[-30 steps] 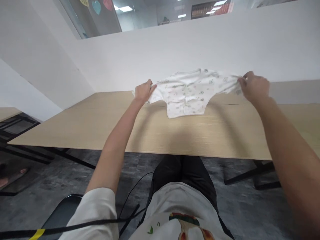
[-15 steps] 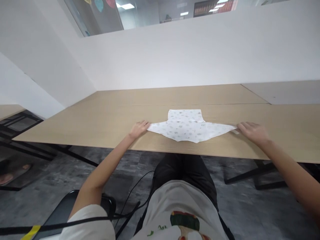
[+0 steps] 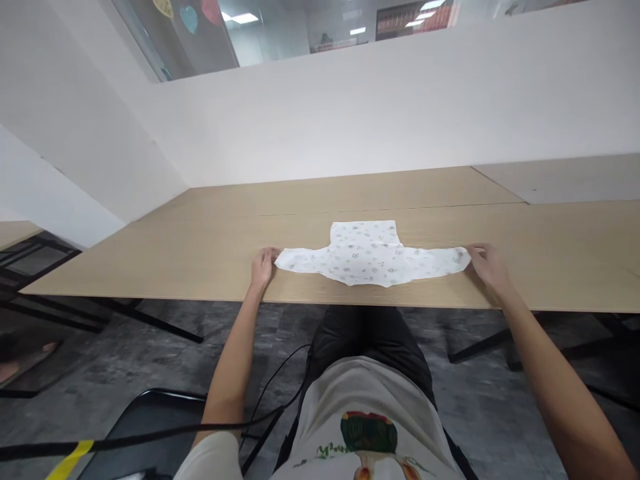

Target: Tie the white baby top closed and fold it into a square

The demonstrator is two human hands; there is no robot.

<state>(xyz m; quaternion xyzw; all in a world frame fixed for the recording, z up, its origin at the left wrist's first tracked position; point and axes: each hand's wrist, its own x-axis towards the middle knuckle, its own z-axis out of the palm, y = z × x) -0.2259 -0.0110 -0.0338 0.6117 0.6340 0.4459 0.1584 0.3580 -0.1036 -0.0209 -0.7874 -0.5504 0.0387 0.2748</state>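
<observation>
A white cloth piece (image 3: 367, 257) with a small scattered print lies spread on the tan table. It has the outline of a little garment, with a squarish top part and two long side wings. At the tip of the left wing, my left hand (image 3: 262, 268) is closed, its fingertips on the cloth edge. My right hand (image 3: 489, 267) holds the right wing's tip between thumb and fingers. Both wings lie stretched out sideways and look flat; the lower edge is slightly wavy.
The table (image 3: 210, 233) has its near edge just in front of my body, and a white wall (image 3: 320, 120) rises behind it. A black chair (image 3: 150, 413) stands at lower left, with a black strap (image 3: 165, 437) crossing over it. Black table legs (image 3: 145, 319) show below.
The wings have widened from narrow points into broader, flatter strips. My left hand has shifted left and turned more upright. My right hand's grip has changed, its thumb now showing below the fingers.
</observation>
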